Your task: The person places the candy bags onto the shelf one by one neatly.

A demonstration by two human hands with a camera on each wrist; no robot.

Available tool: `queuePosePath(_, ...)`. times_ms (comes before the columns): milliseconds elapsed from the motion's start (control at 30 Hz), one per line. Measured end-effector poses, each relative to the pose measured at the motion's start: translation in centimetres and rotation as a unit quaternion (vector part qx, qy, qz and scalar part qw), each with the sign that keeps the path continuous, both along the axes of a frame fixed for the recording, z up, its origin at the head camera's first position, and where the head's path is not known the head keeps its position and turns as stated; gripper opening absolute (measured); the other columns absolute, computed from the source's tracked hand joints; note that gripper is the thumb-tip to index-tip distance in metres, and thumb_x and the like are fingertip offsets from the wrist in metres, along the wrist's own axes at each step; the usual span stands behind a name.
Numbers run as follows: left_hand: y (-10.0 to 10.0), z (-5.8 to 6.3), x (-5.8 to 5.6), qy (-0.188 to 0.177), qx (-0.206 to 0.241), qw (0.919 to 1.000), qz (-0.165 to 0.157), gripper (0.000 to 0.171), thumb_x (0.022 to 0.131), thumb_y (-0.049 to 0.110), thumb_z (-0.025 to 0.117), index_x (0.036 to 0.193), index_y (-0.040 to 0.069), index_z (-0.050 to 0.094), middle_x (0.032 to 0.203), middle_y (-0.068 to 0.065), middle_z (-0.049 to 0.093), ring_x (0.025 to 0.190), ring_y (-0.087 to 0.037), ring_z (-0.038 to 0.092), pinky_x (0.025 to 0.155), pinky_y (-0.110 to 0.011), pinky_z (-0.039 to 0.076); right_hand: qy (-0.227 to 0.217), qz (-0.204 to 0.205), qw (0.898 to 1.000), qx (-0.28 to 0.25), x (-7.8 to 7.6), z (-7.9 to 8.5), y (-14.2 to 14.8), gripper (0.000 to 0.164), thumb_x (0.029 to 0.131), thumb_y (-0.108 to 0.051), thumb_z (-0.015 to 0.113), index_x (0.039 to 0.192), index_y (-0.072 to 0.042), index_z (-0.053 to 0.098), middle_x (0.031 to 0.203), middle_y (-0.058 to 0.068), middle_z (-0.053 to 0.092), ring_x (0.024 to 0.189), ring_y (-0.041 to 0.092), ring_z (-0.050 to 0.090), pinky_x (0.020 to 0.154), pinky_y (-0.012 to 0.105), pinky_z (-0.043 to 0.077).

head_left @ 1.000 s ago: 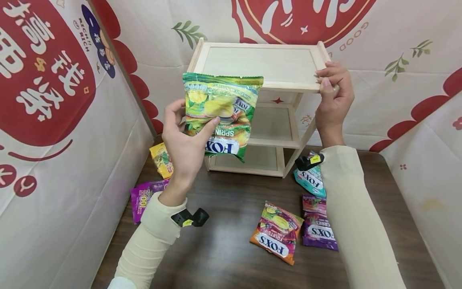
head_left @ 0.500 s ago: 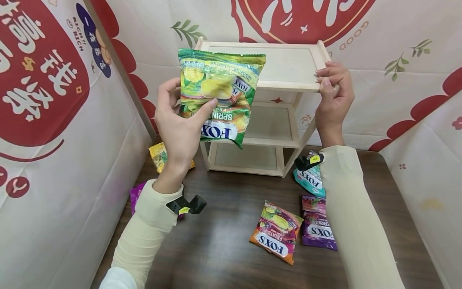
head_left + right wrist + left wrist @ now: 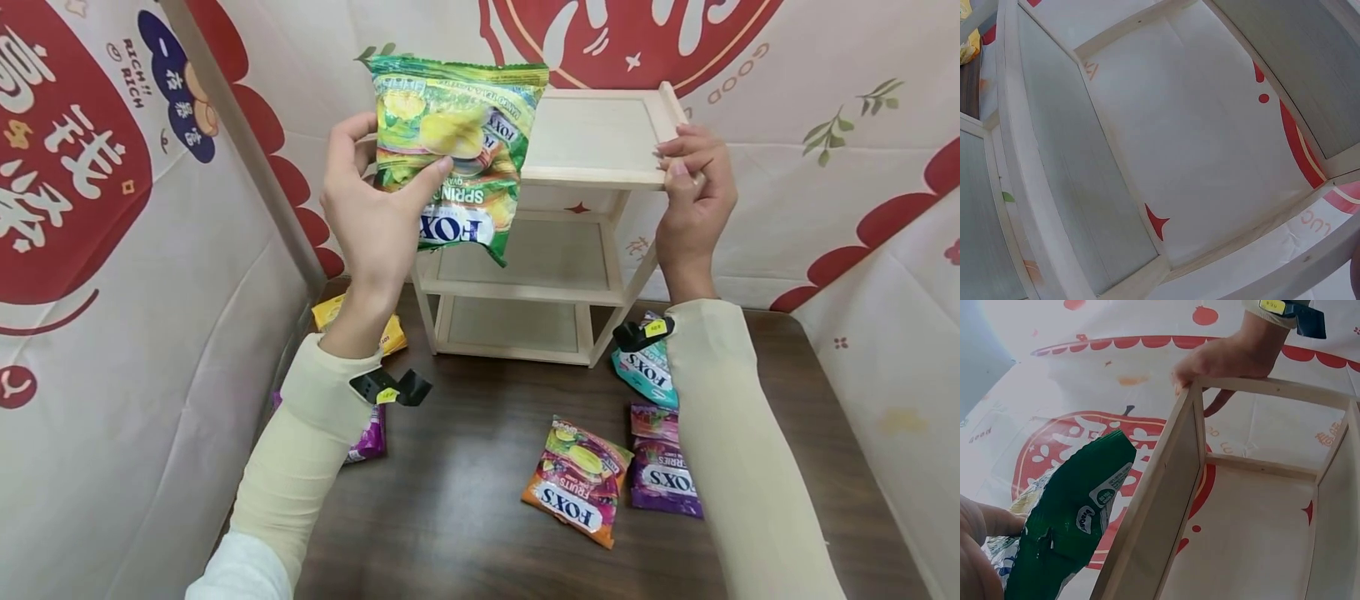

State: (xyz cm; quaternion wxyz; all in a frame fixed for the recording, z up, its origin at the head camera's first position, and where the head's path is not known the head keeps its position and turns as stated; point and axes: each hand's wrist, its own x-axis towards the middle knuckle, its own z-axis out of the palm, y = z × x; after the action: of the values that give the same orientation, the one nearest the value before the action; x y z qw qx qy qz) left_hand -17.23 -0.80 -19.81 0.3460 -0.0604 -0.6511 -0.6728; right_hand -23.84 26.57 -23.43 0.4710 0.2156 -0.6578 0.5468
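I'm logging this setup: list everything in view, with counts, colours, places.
Table: one, brown, underneath
Cloth: count unclear, white and red, around
Rack: one, pale wood, on table
Green bag: one, green, held midair
Yellow bag: one, yellow, left of rack
Teal bag: one, teal, right of rack
Orange bag: one, orange, right of centre
Purple bags: two, purple, table's left and right
Wrist cameras: two, black, on wrists
Sleeves: two, cream, on arms
Left hand: one, gripping green bag
Right hand: one, gripping rack
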Motion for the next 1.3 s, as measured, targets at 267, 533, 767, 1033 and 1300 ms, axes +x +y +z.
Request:
queuePosePath(267, 0.1, 0.6, -1.6, -0.035, -0.023, 0.9990, 0.019, 0.055, 0.075, 0.012, 0.082, 0.121, 0.005, 0.053, 0.099, -0.008, 0.064, 0.084, -0.015, 0.067, 0.072, -0.025, 0.055, -0.003, 0.000, 1.000, 0.007, -0.1, -0.1, 0.1, 0.035, 0.081, -0.014, 0.046, 0.087, 0.020, 0.049, 0.096, 0.008, 0.064, 0.116, 0.028, 0.049, 0.106, 0.033, 0.032)
queuePosePath(533, 0.4, 1.2, -3.6, -0.062, -0.060, 0.9957, 0.033, 0.056, 0.074, 0.019, 0.083, 0.121, 0.010, 0.054, 0.100, -0.004, 0.064, 0.083, -0.013, 0.066, 0.069, -0.022, 0.055, -0.001, -0.004, 1.000, 0.004, 0.0, -0.1, 0.1, 0.036, 0.081, -0.016, 0.046, 0.086, 0.020, 0.049, 0.096, 0.018, 0.063, 0.116, 0.029, 0.049, 0.106, 0.034, 0.032)
queuePosePath(767, 0.5, 1.8, -4.8, -0.103, -0.062, 0.9927, 0.015, 0.056, 0.074, 0.020, 0.083, 0.121, 0.011, 0.054, 0.103, -0.005, 0.064, 0.085, -0.014, 0.066, 0.068, -0.022, 0.055, 0.002, -0.006, 1.000, 0.002, 0.1, -0.3, -0.1, 0.035, 0.082, -0.015, 0.046, 0.085, 0.019, 0.049, 0.097, 0.021, 0.062, 0.115, 0.029, 0.050, 0.106, 0.035, 0.032)
queuePosePath(1033, 0.3, 2.5, -6.4, -0.159, -0.080, 0.9840, 0.003, 0.055, 0.076, 0.019, 0.082, 0.122, 0.008, 0.053, 0.109, -0.008, 0.064, 0.091, -0.016, 0.066, 0.071, -0.021, 0.054, 0.005, -0.009, 1.000, 0.008, 0.0, -0.2, -0.2, 0.035, 0.082, -0.015, 0.046, 0.085, 0.019, 0.049, 0.096, 0.020, 0.062, 0.116, 0.028, 0.050, 0.107, 0.035, 0.032)
queuePosePath(1300, 0.1, 2.6, -6.3, -0.173, -0.146, 0.9735, 0.032, 0.053, 0.079, 0.021, 0.080, 0.123, 0.005, 0.055, 0.113, -0.007, 0.061, 0.098, -0.015, 0.059, 0.077, -0.020, 0.051, -0.001, -0.012, 1.000, 0.018, 0.1, -0.5, -0.4, 0.037, 0.081, -0.018, 0.046, 0.086, 0.019, 0.050, 0.097, 0.025, 0.060, 0.116, 0.028, 0.050, 0.106, 0.035, 0.033)
